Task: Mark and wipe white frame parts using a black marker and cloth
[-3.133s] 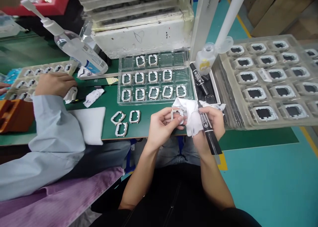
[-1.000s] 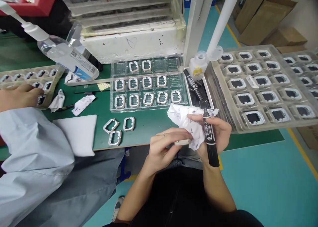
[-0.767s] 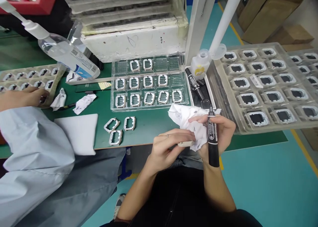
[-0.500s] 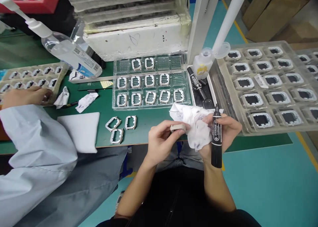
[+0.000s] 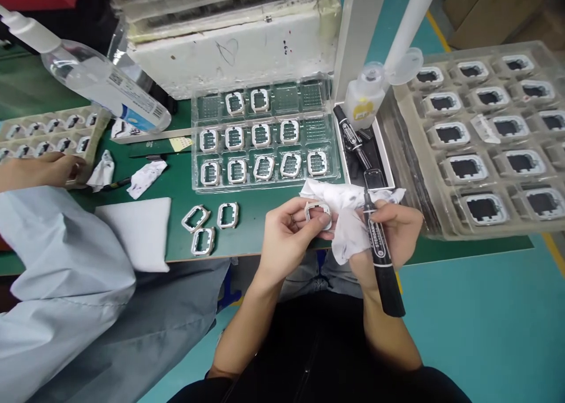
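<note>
Between the thumb and fingers of my left hand is a small metal watch case frame, its open face turned upward. My right hand grips a black marker pen, nib pointing up and away from me. A crumpled white cloth with dark smudges also hangs from that hand, beside the frame. Three loose watch frames lie on the green table to the left. Behind my hands, a clear plastic tray holds several more frames in its pockets.
Stacked trays of frames stand at the right. A small box holds another marker, near an open plastic bottle. At left are a pump bottle, a white foam sheet and a co-worker's hand at another tray.
My left hand has turned the watch frame from edge-on to face-up. The marker has tilted, its nib swinging left and its lower end right. The view has shifted slightly.
</note>
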Demonstrator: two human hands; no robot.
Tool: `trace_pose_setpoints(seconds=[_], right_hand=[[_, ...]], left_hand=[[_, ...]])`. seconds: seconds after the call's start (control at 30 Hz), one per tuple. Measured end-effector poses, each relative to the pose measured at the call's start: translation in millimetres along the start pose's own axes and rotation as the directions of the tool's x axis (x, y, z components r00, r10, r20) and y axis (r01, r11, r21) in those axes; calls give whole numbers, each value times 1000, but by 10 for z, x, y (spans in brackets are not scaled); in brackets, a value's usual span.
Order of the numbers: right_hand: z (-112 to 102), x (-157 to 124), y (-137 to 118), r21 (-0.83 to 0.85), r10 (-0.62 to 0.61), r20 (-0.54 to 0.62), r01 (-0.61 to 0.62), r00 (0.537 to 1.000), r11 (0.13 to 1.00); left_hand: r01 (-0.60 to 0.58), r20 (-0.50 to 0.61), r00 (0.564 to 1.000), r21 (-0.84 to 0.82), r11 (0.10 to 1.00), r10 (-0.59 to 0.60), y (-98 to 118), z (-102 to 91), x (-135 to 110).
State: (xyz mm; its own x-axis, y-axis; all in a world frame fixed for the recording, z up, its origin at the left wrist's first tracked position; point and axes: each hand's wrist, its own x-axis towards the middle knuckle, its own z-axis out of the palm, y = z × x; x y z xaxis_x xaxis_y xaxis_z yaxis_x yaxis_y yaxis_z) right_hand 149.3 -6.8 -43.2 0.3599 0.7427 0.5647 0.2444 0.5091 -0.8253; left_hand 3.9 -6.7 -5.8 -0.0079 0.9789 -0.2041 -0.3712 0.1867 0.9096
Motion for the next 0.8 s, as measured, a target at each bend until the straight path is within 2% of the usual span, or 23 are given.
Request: trace_pose_setpoints(seconds=[0.13, 0.3, 0.53, 0.67, 0.8], right_hand=[[3, -39, -25, -17, 44, 30, -44, 999, 999], [-49, -28, -63, -46, 100, 168, -93, 981, 995], [-46, 17, -90, -62, 183, 219, -173, 958, 983], [-8, 46, -117, -38, 188, 170, -184, 967, 982], [9, 43, -114, -47, 128, 62, -126, 990, 991]], left_hand=[[-33, 11, 999, 20, 999, 33, -24, -3, -3], [-65, 10, 998, 80, 995, 65, -67, 2, -25], [-187, 42, 982, 243, 952, 182, -99, -31, -60], [-235, 69, 972, 336, 912, 225, -91, -35, -59], [-139, 34, 990, 282, 949, 135, -84, -12, -50]])
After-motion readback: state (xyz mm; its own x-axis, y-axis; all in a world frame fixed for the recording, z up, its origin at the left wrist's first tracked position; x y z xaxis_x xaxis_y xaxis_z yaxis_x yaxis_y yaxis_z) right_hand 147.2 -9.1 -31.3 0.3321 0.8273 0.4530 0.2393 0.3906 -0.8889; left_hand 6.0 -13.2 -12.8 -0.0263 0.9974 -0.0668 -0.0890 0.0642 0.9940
